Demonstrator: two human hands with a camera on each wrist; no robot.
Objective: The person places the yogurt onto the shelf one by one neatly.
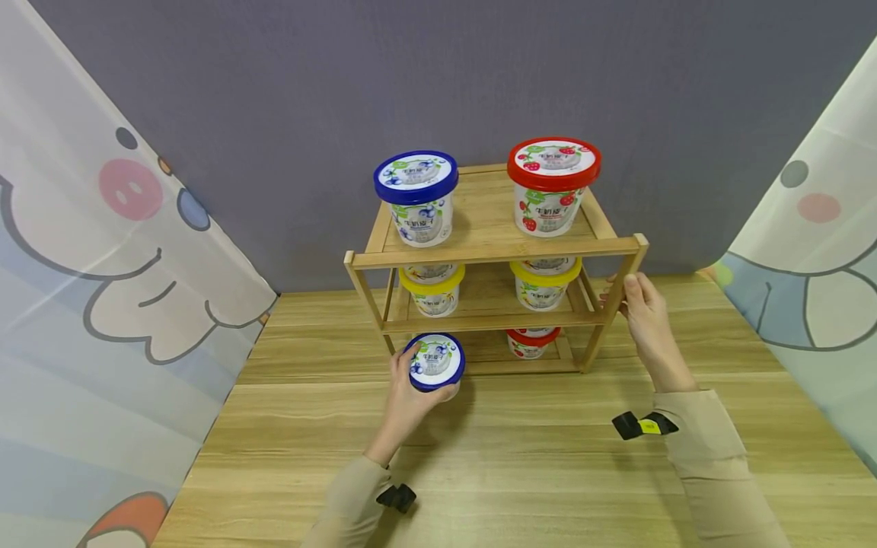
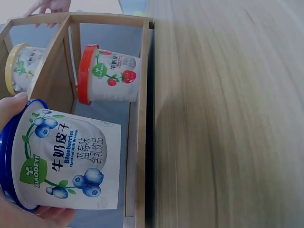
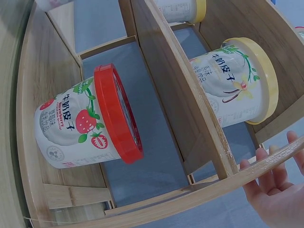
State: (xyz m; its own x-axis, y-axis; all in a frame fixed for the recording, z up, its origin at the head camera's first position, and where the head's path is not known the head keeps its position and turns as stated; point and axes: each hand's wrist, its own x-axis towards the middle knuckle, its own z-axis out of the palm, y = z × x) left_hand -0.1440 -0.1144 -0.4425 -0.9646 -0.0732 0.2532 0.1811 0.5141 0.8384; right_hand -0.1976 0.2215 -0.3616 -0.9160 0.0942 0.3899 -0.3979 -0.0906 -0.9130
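A blueberry milk tub (image 2: 71, 164) with a blue lid (image 1: 436, 361) is gripped in my left hand (image 1: 409, 396), thumb and fingers around its lid end. It is at the front left of the bottom tier of a wooden shelf rack (image 1: 493, 255); whether it touches that tier I cannot tell. My right hand (image 1: 644, 308) holds the rack's right upright, with fingers around the post, as the right wrist view shows. On the bottom tier's right side stands a red-lidded strawberry tub (image 3: 80, 121).
The top tier carries a blue-lidded tub (image 1: 421, 217) and a red-lidded tub (image 1: 550, 205). Yellow-lidded tubs (image 1: 438, 301) stand left and right on the middle tier. The rack rests on a wood-grain table (image 1: 534, 457) before a grey backdrop (image 1: 308, 152), with printed curtains (image 1: 62, 266) at both sides.
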